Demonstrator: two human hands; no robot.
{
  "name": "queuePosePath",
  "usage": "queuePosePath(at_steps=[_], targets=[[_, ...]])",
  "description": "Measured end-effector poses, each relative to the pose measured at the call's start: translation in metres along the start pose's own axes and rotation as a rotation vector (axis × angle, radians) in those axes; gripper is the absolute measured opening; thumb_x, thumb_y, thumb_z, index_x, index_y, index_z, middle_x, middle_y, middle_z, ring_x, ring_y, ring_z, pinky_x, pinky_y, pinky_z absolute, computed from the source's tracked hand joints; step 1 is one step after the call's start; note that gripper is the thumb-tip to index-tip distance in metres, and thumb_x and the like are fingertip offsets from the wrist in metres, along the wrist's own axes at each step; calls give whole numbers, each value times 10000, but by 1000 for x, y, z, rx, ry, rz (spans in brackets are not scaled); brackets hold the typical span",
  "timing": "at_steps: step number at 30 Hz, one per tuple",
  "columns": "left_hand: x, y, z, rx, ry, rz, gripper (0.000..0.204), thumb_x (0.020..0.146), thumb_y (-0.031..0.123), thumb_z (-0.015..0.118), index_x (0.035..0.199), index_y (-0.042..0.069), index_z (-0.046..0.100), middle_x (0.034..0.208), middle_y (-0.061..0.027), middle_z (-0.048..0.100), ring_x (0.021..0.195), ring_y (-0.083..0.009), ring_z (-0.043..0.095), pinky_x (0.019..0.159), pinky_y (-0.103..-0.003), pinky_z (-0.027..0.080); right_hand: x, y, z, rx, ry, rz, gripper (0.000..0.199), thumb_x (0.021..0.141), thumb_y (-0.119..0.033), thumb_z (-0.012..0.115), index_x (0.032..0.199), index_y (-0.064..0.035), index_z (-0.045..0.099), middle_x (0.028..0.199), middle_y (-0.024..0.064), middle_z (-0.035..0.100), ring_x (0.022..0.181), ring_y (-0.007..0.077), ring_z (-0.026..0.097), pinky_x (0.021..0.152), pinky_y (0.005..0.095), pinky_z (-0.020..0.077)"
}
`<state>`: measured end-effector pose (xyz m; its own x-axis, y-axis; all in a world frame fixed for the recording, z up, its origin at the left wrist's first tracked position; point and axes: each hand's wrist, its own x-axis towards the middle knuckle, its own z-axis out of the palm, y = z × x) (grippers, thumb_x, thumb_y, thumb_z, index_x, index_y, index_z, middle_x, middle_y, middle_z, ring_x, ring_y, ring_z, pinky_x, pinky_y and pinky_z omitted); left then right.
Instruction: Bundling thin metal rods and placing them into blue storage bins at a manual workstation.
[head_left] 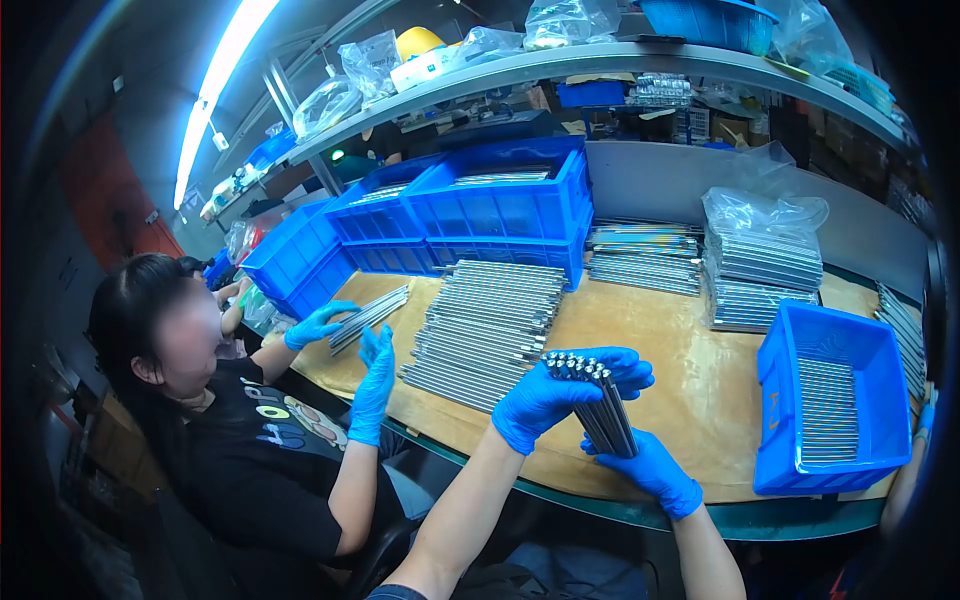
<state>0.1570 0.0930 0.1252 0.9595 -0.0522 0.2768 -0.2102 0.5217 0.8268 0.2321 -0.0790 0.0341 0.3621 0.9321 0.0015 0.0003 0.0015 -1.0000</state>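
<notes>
A bundle of shiny metal rods is held tilted above the table's front part, its end faces pointing up toward me. My left hand wraps round the upper part of the bundle, thumb in front and fingers reaching behind it. Lower down, my right hand closes round the other end, whose tips are hidden in the glove. Both hands wear blue gloves. Just left of the bundle, a wide layer of loose metal rods lies side by side on the brown table covering.
On the right stands a blue bin with rods inside. Wrapped rod stacks and more rods lie at the back, beside stacked blue crates. At left, a co-worker's gloved hands are near a small rod pile. A shelf spans overhead.
</notes>
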Motion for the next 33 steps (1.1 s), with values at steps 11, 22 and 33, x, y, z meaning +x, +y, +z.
queuePosePath(at_steps=[11,22,33], targets=[[-8,2,-11,124,-226,-29,648,690,137,725,1241,-88,468,1189,-242,552,1128,-384,529,984,-472,403,-3,2,3,-73,19,-25,300,845,-116,629,1132,-40,587,1041,86,663,999,180,617,880,310,462],[16,-16,11,285,-114,-177,596,618,103,781,1146,-47,547,1061,-179,621,1008,-294,605,910,-374,459,4,17,-3,76,33,-143,323,835,-95,638,1144,-27,572,1022,89,651,989,177,605,884,317,465],[4,-59,13,-14,291,-231,217,841,131,620,1007,10,550,821,-76,595,736,-164,599,689,-307,508,-14,-2,14,241,66,118,359,837,-167,646,1142,-13,536,843,69,639,802,195,632,739,304,511]])
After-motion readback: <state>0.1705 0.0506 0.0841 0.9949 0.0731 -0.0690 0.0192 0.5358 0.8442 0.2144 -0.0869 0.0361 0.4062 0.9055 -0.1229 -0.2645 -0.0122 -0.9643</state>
